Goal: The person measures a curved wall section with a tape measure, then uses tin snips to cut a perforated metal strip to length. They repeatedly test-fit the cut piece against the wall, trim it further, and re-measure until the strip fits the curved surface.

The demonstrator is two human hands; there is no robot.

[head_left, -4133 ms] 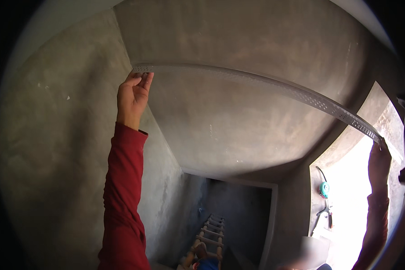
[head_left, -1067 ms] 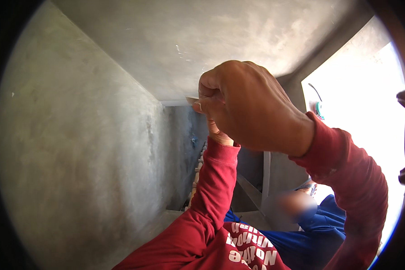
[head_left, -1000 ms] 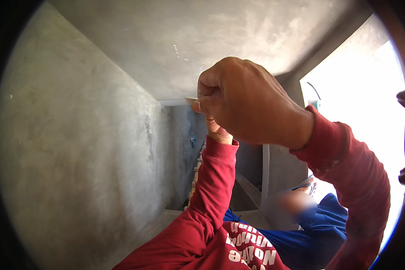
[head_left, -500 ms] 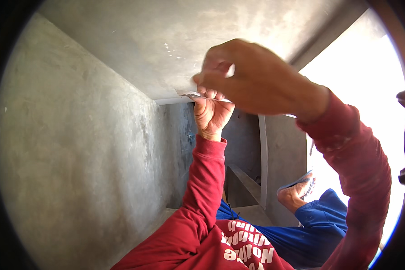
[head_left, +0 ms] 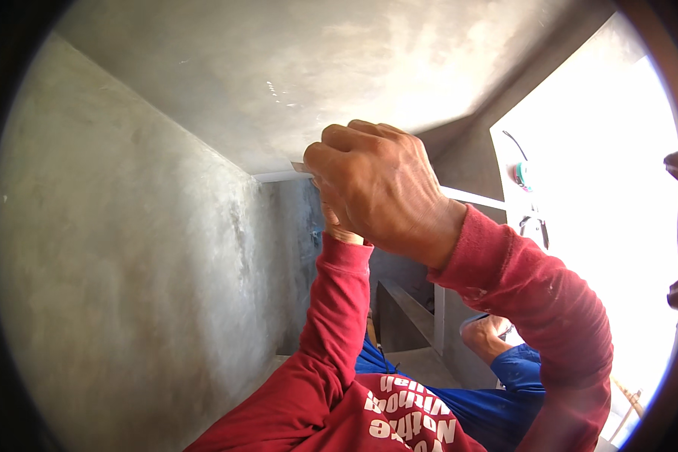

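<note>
A thin flat blade point(head_left: 300, 167), like a scraper plate, lies against or close to the grey plastered surface point(head_left: 271, 113) ahead of me; only one corner of it shows. My right hand point(head_left: 388, 184) is closed, knuckles up, with its curled fingers over the blade, and it hides most of it. Behind and below it, my left hand point(head_left: 337, 226) is mostly covered; its wrist and a bit of its thumb side show. That hand is closed around the lower side of the blade, though its fingers are hidden now.
A grey plastered wall point(head_left: 128, 248) rises on the left. A pale strip point(head_left: 279, 177) runs along the surface's lower edge. A bright opening point(head_left: 580, 196) takes up the right side, with a small round green-and-white thing point(head_left: 521, 175) in it. A bare foot point(head_left: 490, 331) shows below.
My right hand, raised with its fingers loosely curled, has come down and left onto the blade and closed there, covering my left hand. My left hand stays nearly in place.
</note>
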